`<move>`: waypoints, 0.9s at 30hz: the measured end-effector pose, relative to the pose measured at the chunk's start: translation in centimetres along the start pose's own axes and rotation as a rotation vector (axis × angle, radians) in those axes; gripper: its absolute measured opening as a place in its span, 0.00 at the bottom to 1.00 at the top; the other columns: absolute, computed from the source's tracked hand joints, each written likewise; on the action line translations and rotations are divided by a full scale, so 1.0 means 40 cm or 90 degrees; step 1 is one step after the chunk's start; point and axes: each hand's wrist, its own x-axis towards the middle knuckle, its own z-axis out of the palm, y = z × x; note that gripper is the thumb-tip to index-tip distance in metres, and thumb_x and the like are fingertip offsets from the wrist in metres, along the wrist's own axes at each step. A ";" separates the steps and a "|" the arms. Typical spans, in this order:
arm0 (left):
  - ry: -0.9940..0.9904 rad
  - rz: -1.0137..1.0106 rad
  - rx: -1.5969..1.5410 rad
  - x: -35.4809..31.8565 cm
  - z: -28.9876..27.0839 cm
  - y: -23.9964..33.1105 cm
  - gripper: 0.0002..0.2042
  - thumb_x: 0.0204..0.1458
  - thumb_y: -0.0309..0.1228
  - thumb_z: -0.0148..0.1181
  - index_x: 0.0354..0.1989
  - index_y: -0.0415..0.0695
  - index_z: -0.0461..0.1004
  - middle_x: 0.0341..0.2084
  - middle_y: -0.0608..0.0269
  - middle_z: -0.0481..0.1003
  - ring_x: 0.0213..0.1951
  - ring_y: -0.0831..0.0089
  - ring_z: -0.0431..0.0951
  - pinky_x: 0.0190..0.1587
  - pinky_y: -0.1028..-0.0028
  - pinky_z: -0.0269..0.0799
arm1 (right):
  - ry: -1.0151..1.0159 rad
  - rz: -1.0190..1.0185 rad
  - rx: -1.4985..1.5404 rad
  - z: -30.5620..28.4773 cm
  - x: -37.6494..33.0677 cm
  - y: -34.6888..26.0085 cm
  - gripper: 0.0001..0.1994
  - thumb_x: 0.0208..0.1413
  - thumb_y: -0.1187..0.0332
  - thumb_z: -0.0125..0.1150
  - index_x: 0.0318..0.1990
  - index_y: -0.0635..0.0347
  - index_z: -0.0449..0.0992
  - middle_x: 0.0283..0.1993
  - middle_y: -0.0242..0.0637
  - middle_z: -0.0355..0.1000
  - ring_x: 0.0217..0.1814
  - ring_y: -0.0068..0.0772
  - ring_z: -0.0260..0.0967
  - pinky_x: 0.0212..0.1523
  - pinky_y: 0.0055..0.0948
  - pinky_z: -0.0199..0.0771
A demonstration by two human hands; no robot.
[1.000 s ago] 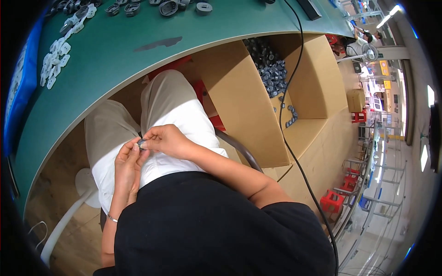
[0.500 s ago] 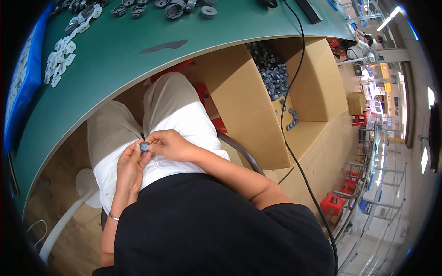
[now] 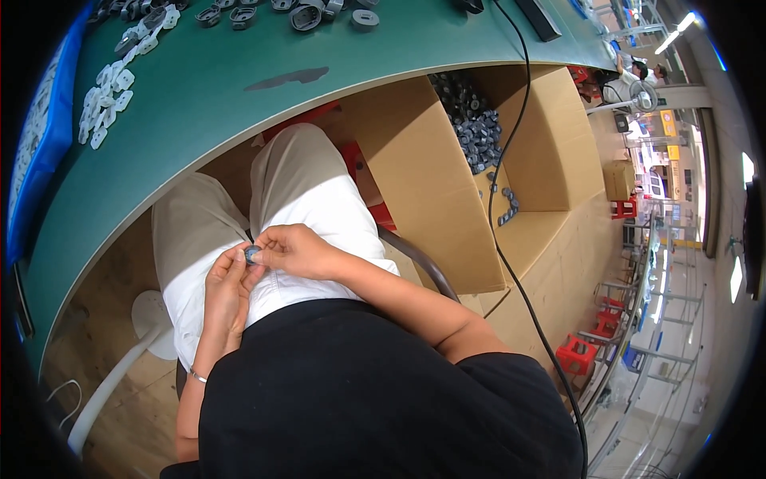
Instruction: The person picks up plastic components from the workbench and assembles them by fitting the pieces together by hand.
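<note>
**Small grey part pinched between both hands over the lap**

The small grey part (image 3: 252,254) is a rounded, dark grey piece with a duller, slightly lighter face turned upward; it is too small in the head view to tell more of its shape. It sits over the person's lap, just below the near edge of the green table (image 3: 239,88), between the fingertips of both hands.

The left hand (image 3: 226,289) comes up from below the part, its fingers curled and its fingertips pressed to the part's left and lower side. The right hand (image 3: 295,250) reaches in from the right, thumb and forefinger closed on the part's right side. Both hands grasp the same piece, and the fingertips nearly meet around it.

On the table, white plastic pieces (image 3: 108,100) lie toward its left end and grey parts (image 3: 307,14) along its far edge. Right of the table stands an open cardboard box (image 3: 550,172) with a heap of dark grey parts (image 3: 471,128) inside; a black cable (image 3: 511,144) runs down across it.
</note>
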 end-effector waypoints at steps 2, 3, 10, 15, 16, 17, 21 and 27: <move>-0.001 -0.006 0.012 -0.001 0.003 0.000 0.11 0.64 0.30 0.49 0.49 0.36 0.71 0.40 0.60 0.75 0.39 0.76 0.77 0.47 0.75 0.76 | -0.016 0.015 0.010 -0.002 0.000 -0.006 0.07 0.57 0.72 0.61 0.37 0.68 0.74 0.29 0.37 0.74 0.32 0.24 0.70 0.36 0.24 0.71; -0.002 -0.001 0.030 -0.005 0.011 0.003 0.11 0.64 0.30 0.49 0.48 0.36 0.71 0.40 0.60 0.75 0.38 0.77 0.76 0.47 0.75 0.76 | -0.006 0.007 -0.072 -0.002 0.000 -0.011 0.08 0.56 0.70 0.62 0.37 0.67 0.74 0.28 0.38 0.74 0.32 0.27 0.71 0.36 0.26 0.71; -0.026 0.025 0.075 -0.017 0.028 0.006 0.10 0.65 0.29 0.47 0.46 0.36 0.72 0.39 0.60 0.76 0.38 0.78 0.76 0.46 0.76 0.76 | 0.103 -0.185 -0.396 0.010 -0.019 -0.016 0.08 0.51 0.67 0.63 0.31 0.62 0.74 0.30 0.43 0.74 0.33 0.45 0.74 0.34 0.38 0.72; -0.017 0.002 0.064 -0.007 0.010 0.004 0.09 0.65 0.28 0.48 0.46 0.36 0.71 0.39 0.59 0.76 0.38 0.78 0.77 0.46 0.76 0.76 | 0.080 -0.214 -0.426 -0.003 -0.016 -0.020 0.08 0.51 0.66 0.63 0.31 0.61 0.74 0.30 0.41 0.74 0.33 0.45 0.74 0.32 0.39 0.72; -0.018 -0.006 0.068 -0.007 0.009 0.004 0.09 0.64 0.28 0.48 0.46 0.36 0.71 0.39 0.59 0.76 0.38 0.78 0.77 0.45 0.76 0.76 | 0.059 -0.218 -0.411 -0.011 -0.016 -0.022 0.09 0.51 0.65 0.62 0.30 0.61 0.73 0.31 0.41 0.74 0.33 0.45 0.74 0.32 0.39 0.71; -0.018 -0.005 0.067 -0.009 0.011 0.004 0.09 0.64 0.28 0.48 0.46 0.36 0.71 0.39 0.59 0.76 0.38 0.78 0.77 0.45 0.76 0.76 | 0.059 -0.218 -0.412 -0.016 -0.016 -0.024 0.09 0.51 0.65 0.62 0.30 0.61 0.73 0.31 0.41 0.74 0.33 0.45 0.74 0.32 0.39 0.71; -0.031 0.015 0.085 -0.016 0.020 0.004 0.09 0.64 0.28 0.49 0.46 0.37 0.72 0.39 0.59 0.76 0.38 0.77 0.77 0.44 0.77 0.77 | 0.050 -0.255 -0.449 -0.016 -0.015 -0.022 0.09 0.52 0.65 0.63 0.33 0.61 0.74 0.30 0.40 0.73 0.33 0.44 0.73 0.33 0.38 0.72; -0.020 0.017 -0.002 -0.010 0.012 0.005 0.09 0.64 0.29 0.50 0.45 0.37 0.71 0.38 0.60 0.76 0.39 0.77 0.77 0.45 0.77 0.77 | 0.066 -0.173 -0.304 0.014 -0.017 -0.016 0.08 0.54 0.71 0.60 0.39 0.64 0.74 0.34 0.42 0.72 0.36 0.42 0.73 0.38 0.34 0.72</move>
